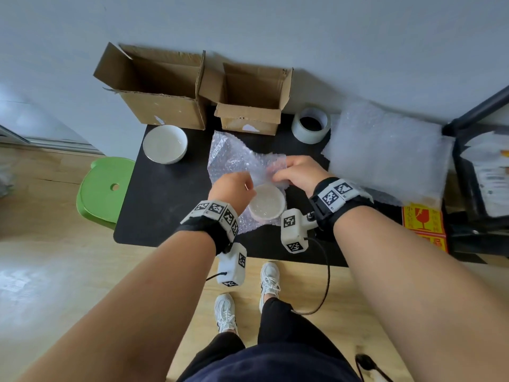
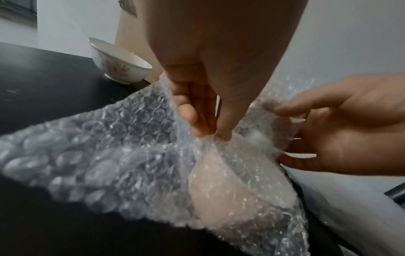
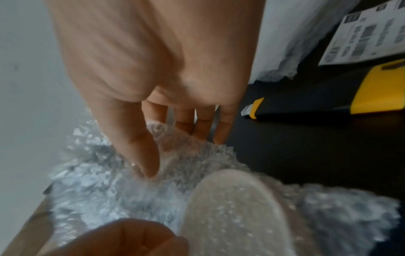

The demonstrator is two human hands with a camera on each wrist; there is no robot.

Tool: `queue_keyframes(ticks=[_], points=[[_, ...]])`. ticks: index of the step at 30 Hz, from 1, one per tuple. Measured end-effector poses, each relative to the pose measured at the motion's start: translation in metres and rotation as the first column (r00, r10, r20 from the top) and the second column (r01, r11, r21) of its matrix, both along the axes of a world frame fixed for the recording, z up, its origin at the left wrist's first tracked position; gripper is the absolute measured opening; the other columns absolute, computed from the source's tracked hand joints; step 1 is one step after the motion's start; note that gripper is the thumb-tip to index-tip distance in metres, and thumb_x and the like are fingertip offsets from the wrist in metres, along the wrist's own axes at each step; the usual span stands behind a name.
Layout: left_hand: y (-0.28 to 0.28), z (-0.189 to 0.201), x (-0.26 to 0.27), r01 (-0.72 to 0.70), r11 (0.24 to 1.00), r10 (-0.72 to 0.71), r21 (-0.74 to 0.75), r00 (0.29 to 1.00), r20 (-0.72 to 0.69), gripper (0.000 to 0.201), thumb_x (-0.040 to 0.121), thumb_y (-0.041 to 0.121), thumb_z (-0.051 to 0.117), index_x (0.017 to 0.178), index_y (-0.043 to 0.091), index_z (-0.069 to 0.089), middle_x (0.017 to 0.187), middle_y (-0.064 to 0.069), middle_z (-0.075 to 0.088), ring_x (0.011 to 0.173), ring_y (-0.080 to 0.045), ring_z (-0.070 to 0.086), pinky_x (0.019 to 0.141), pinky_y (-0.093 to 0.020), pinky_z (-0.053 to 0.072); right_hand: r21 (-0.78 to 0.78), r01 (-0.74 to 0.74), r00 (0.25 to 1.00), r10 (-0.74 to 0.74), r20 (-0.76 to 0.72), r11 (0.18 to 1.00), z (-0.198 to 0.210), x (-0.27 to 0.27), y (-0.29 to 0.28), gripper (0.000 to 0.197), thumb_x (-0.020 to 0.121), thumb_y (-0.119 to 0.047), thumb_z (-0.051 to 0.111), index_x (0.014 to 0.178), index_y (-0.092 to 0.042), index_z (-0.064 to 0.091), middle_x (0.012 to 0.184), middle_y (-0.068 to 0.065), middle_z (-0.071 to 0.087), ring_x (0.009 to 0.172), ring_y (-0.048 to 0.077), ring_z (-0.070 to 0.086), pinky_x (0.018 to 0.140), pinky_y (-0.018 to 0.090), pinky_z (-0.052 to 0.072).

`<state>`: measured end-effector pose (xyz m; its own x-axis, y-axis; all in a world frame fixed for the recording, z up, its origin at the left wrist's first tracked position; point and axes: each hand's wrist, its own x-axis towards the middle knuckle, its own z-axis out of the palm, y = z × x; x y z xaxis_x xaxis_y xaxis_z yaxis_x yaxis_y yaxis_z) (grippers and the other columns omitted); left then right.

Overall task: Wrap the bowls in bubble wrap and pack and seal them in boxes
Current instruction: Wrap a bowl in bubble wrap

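A: What's sitting at the left of the surface (image 1: pixel 170 238)?

B: A bare bowl (image 1: pixel 165 144), waiting. At centre, the left hand (image 1: pixel 230 186) is pinching the bubble wrap (image 1: pixel 234 153) over the second bowl (image 1: pixel 266 201).

A: And the right hand (image 1: pixel 298 172)?

B: Gripping the sheet's other fold. If either pinch is slipping, the wrap is likely springing open and baring the rim.

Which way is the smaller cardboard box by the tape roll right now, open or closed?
Open. The smaller box has its flaps up and its inside shows; nothing can be seen in it. It stands on the black table left of the tape roll.
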<state>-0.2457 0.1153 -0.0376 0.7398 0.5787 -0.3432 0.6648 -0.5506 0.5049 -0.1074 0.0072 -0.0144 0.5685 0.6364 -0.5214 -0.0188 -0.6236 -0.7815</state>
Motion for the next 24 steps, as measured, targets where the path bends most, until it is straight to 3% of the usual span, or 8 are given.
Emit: queue_keyframes(ticks=[6, 10, 13, 15, 17, 19, 20, 24], points=[[0.011, 0.012, -0.013, -0.2, 0.974, 0.189, 0.109, 0.977, 0.104, 0.022, 0.086, 0.005, 0.048, 0.103, 0.014, 0.06, 0.109, -0.006, 0.058, 0.094, -0.023, 0.053, 0.077, -0.033, 0.043, -0.12, -0.252, 0.956, 0.267, 0.125, 0.96, 0.01, -0.027, -0.017, 0.044, 0.077, 0.009, 0.059, 0.112, -0.016, 0.071, 0.103, -0.008, 0.066, 0.084, 0.001, 0.057, 0.068, 0.016, 0.043], [0.028, 0.015, -0.025, -0.392, 0.915, 0.372, 0.097, 0.912, 0.174, 0.031, 0.085, 0.005, 0.051, 0.116, 0.003, 0.05, 0.126, -0.015, 0.046, 0.118, -0.033, 0.043, 0.095, -0.039, 0.038, -0.235, -0.27, 0.923, 0.32, 0.212, 0.934, 0.009, -0.037, -0.02, 0.038, 0.092, 0.005, 0.047, 0.106, -0.016, 0.076, 0.13, 0.004, 0.061, 0.118, 0.019, 0.055, 0.098, 0.022, 0.036], [0.038, 0.015, -0.026, -0.376, 0.912, 0.393, -0.163, 0.916, 0.086, 0.057, 0.089, 0.006, 0.053, 0.143, 0.013, 0.036, 0.14, -0.01, 0.042, 0.124, -0.029, 0.047, 0.098, -0.035, 0.041, -0.29, -0.268, 0.887, 0.353, 0.298, 0.919, -0.002, -0.047, -0.02, 0.032, 0.094, -0.005, 0.05, 0.097, -0.023, 0.076, 0.123, 0.002, 0.065, 0.113, 0.022, 0.06, 0.103, 0.032, 0.042], [0.04, 0.018, -0.026, -0.33, 0.903, 0.364, -0.274, 0.928, 0.083, 0.063, 0.09, 0.009, 0.057, 0.148, 0.018, 0.033, 0.132, -0.007, 0.051, 0.117, -0.024, 0.054, 0.091, -0.029, 0.042, -0.267, -0.219, 0.859, 0.315, 0.403, 0.938, -0.012, -0.054, -0.02, 0.028, 0.089, -0.01, 0.056, 0.082, -0.034, 0.069, 0.107, 0.003, 0.068, 0.099, 0.024, 0.064, 0.095, 0.037, 0.05], [0.041, 0.022, -0.026, -0.296, 0.912, 0.344, -0.283, 0.929, 0.137, 0.056, 0.088, 0.014, 0.062, 0.141, 0.023, 0.045, 0.108, -0.001, 0.059, 0.095, -0.016, 0.058, 0.08, -0.024, 0.043, -0.252, -0.14, 0.835, 0.251, 0.49, 0.957, -0.019, -0.059, -0.022, 0.024, 0.084, -0.011, 0.059, 0.079, -0.035, 0.058, 0.099, 0.005, 0.063, 0.092, 0.027, 0.062, 0.087, 0.039, 0.052], [0.042, 0.023, -0.025, -0.25, 0.94, 0.294, -0.232, 0.94, 0.175, 0.035, 0.088, 0.014, 0.061, 0.123, 0.02, 0.062, 0.082, 0.006, 0.058, 0.071, -0.008, 0.053, 0.063, -0.019, 0.04, -0.282, -0.085, 0.788, 0.238, 0.569, 0.956, -0.022, -0.062, -0.026, 0.025, 0.079, -0.012, 0.066, 0.098, -0.025, 0.056, 0.109, 0.006, 0.054, 0.103, 0.026, 0.052, 0.089, 0.037, 0.048], [0.042, 0.024, -0.025, -0.237, 0.949, 0.275, -0.208, 0.944, 0.18, 0.025, 0.089, 0.013, 0.059, 0.112, 0.016, 0.066, 0.074, 0.007, 0.055, 0.063, -0.007, 0.048, 0.056, -0.019, 0.037, -0.307, -0.055, 0.779, 0.234, 0.581, 0.95, -0.024, -0.062, -0.028, 0.039, 0.078, -0.014, 0.069, 0.112, -0.022, 0.052, 0.117, 0.006, 0.049, 0.11, 0.026, 0.047, 0.092, 0.037, 0.046], [0.048, 0.025, -0.024, -0.309, 0.924, 0.353, -0.224, 0.915, 0.195, 0.017, 0.089, 0.005, 0.055, 0.095, 0.016, 0.067, 0.079, 0.001, 0.061, 0.068, -0.013, 0.053, 0.058, -0.019, 0.043, -0.347, -0.017, 0.921, 0.149, 0.359, 0.938, -0.024, -0.055, -0.033, 0.089, 0.078, -0.025, 0.074, 0.15, -0.024, 0.022, 0.141, 0.012, 0.033, 0.128, 0.031, 0.039, 0.101, 0.042, 0.041]])
